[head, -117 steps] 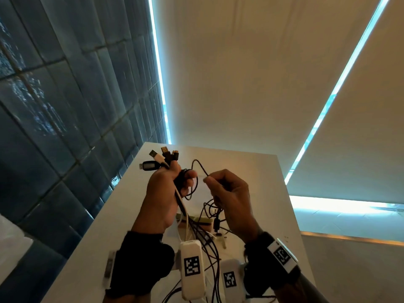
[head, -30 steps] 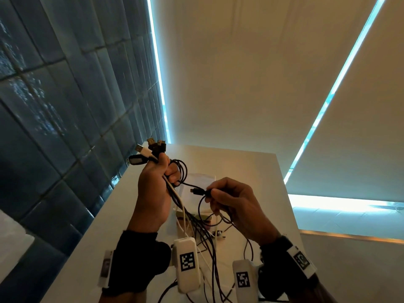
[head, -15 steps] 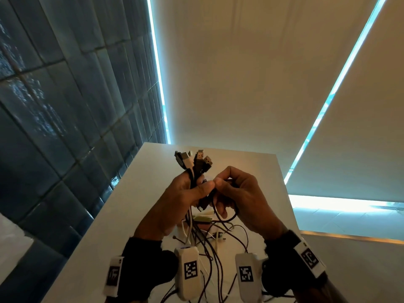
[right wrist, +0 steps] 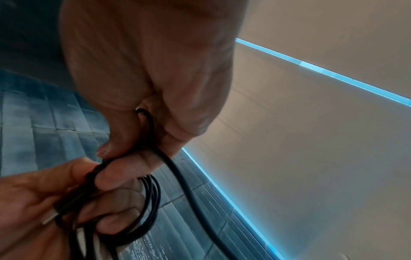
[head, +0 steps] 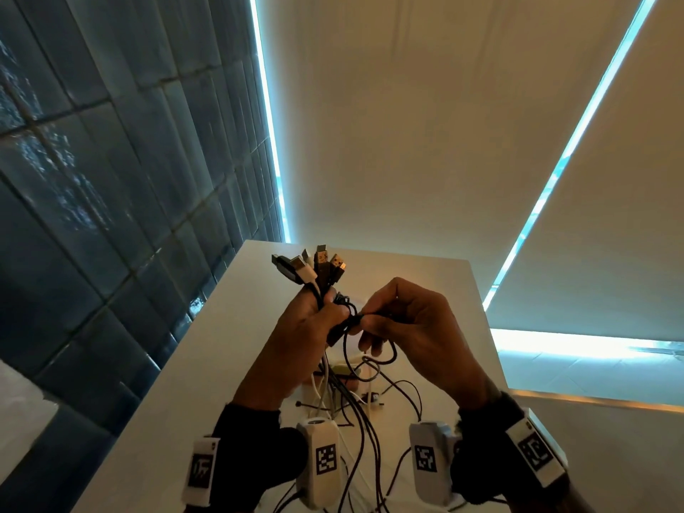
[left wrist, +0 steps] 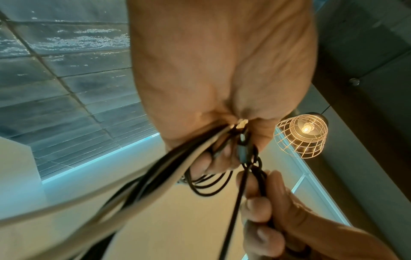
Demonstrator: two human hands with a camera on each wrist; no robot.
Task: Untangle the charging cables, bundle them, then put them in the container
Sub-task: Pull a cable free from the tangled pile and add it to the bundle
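My left hand is clenched around a bunch of charging cables, their plugs fanned out above my fist and the loose black and white lengths trailing down to the white table near its near edge. My right hand sits just beside the left, thumb and fingers pinching one black cable that loops between both hands. Under my hands, on the middle of the table, lies a pale object that may be the container; I cannot tell. A caged lamp glows overhead.
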